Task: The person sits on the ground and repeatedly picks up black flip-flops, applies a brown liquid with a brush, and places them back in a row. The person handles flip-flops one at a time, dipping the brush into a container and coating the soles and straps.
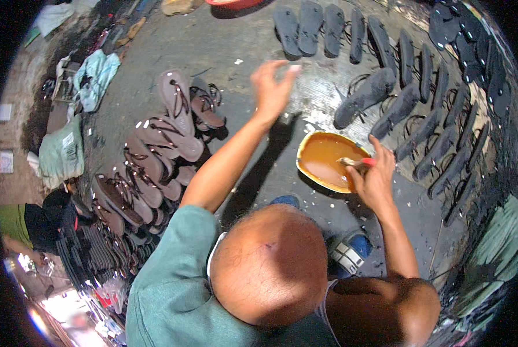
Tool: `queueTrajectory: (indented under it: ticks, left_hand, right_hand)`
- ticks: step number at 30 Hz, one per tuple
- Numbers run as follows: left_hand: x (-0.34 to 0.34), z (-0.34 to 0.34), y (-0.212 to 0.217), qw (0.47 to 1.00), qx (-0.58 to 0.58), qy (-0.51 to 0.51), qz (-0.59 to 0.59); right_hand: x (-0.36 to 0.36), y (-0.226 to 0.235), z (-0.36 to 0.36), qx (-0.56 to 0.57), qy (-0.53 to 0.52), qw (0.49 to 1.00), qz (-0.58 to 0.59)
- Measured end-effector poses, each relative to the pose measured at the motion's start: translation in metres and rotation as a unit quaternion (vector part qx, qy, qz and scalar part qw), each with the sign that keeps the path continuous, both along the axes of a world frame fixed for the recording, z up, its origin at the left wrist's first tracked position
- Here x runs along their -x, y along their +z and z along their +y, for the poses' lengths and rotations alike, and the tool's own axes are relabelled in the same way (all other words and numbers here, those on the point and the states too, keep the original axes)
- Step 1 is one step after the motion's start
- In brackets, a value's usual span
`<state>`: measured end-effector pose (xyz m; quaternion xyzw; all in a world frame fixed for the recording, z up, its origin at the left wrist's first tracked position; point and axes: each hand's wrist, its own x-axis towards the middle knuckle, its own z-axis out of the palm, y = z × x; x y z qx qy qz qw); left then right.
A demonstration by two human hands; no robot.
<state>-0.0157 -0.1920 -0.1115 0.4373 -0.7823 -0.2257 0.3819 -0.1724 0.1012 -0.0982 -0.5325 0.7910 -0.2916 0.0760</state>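
Observation:
My right hand is closed around a small brush with a red handle. The brush's pale tip rests at the inner right side of a yellowish bowl, at the surface of an amber, glue-like liquid. My left hand is held out over the dark floor, fingers curved and apart, with nothing visible in it. Just beyond the bowl lie a dark flip-flop and another flip-flop, nearest to my right hand.
Dark flip-flops curve in rows along the far and right side. Brown flip-flops lie clustered on the left, above stacked dark soles. A red basin stands at the far edge. Green sacks sit far left; a green sheet lies right.

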Motion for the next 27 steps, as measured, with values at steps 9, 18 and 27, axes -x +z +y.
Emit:
queueTrajectory:
  ticks: [9,18,27]
  left_hand:
    - [-0.244,0.047,0.058,0.937,-0.076,0.32,-0.12]
    - [-0.294,0.043,-0.022,0.887,-0.059,0.456,-0.045]
    - [-0.201,0.094,0.062,0.813,-0.267,0.123,0.502]
  right_hand:
    - [0.003,0.032,0.039,-0.018,0.059,0.998,0.008]
    - [-0.012,0.048,0.053,-0.055,0.045,0.995,0.071]
    - [-0.014,0.04,0.067,-0.077,-0.021,0.994,-0.074]
